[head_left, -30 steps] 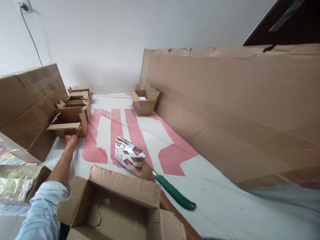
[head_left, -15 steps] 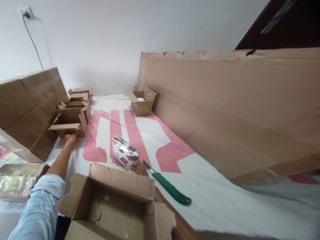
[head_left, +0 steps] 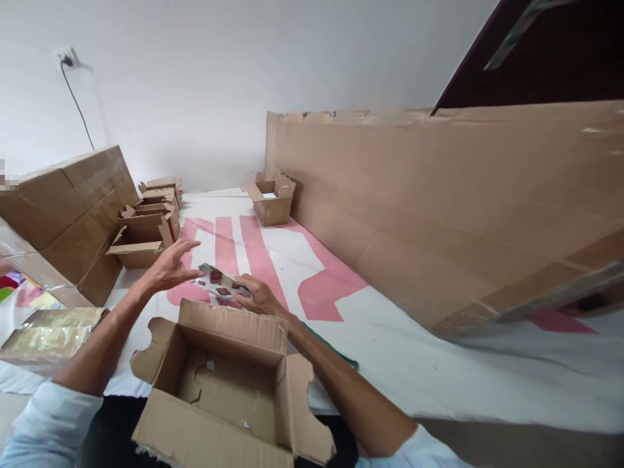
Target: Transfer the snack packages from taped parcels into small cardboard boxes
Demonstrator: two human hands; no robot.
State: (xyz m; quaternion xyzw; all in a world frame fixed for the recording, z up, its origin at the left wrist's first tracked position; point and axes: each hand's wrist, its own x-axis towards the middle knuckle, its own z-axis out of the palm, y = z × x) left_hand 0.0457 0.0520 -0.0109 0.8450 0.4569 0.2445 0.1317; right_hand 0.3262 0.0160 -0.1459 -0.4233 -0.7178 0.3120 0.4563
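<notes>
My right hand point(head_left: 259, 296) grips a silvery packet point(head_left: 220, 282) printed with dark red-brown diamonds, holding it above the table just beyond an open cardboard box. Fingers apart, my left hand point(head_left: 174, 266) is at the packet's left end; I cannot tell if its thumb touches the packet. The open cardboard box point(head_left: 234, 383) stands in front of me with its flaps spread and a few small scraps inside. Behind my right forearm lies a knife point(head_left: 341, 355), of which only part of the green handle shows.
At the left, several small open boxes point(head_left: 139, 255) stand in a row against a large carton point(head_left: 73, 214). One more open box point(head_left: 271, 209) sits at the back, by a long cardboard sheet point(head_left: 414, 195). A taped box point(head_left: 53, 335) is at the near left.
My left hand has left the front small box at the left and come over to the packet. The packet has tilted in my right hand, and my right forearm now covers much of the knife.
</notes>
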